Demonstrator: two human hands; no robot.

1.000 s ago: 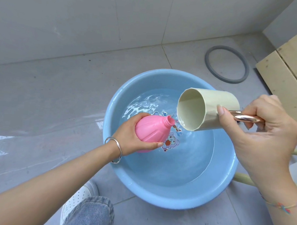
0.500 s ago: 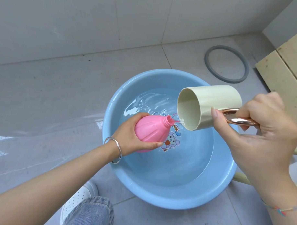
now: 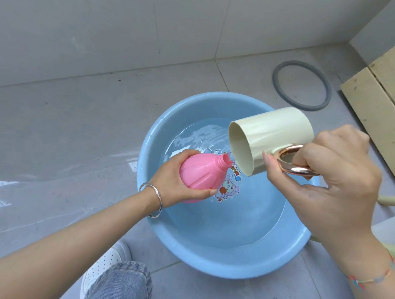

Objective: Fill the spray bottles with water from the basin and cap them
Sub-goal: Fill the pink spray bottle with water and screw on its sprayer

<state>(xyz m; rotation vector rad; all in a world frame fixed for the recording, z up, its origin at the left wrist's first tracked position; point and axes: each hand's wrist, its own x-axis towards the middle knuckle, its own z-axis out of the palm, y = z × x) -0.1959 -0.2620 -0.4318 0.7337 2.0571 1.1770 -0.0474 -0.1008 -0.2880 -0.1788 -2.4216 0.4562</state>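
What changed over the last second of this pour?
The right hand tipped the cream cup further, raising its base and bringing its rim closer to the neck of the pink bottle. No grip was taken or released. The left hand holds the bottle in the same spot over the blue basin.

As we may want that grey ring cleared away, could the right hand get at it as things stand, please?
Probably not yet: the right hand grips the cup by its handle over the basin. The ring lies on bare floor beyond it, so the path looks free.
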